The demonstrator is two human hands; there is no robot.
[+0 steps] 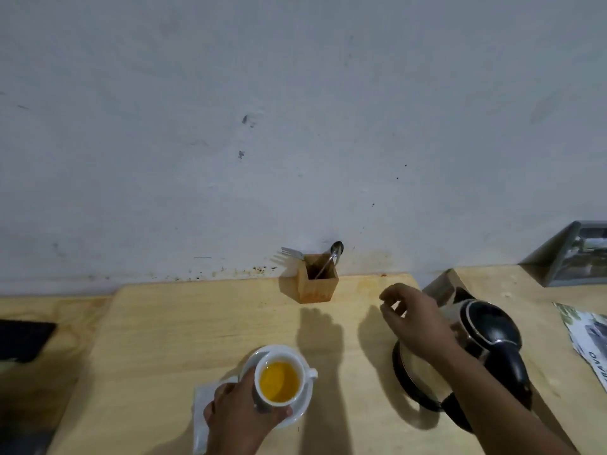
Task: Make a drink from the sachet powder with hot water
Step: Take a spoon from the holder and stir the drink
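My left hand [241,410] cups the filled cup [279,382] on its saucer [297,413] while my right hand [415,326], fingers loose and empty, hovers toward the spoon [332,257], so stirring comes next.

— What does the cup [279,382] look like?
— It's small and white, upright on a white saucer [303,408] near the front edge of the pale wooden table [170,339]. It holds a yellow-orange drink filling a good part of it, and its handle points right.
— And the kettle [486,343]?
— Black, with a dark lid and a thick curved handle pointing toward the viewer. It stands to the right of the cup, well apart.
— Any sachet?
— A white piece lies flat under the saucer's left side [205,402]; whether it's the sachet I can't tell.
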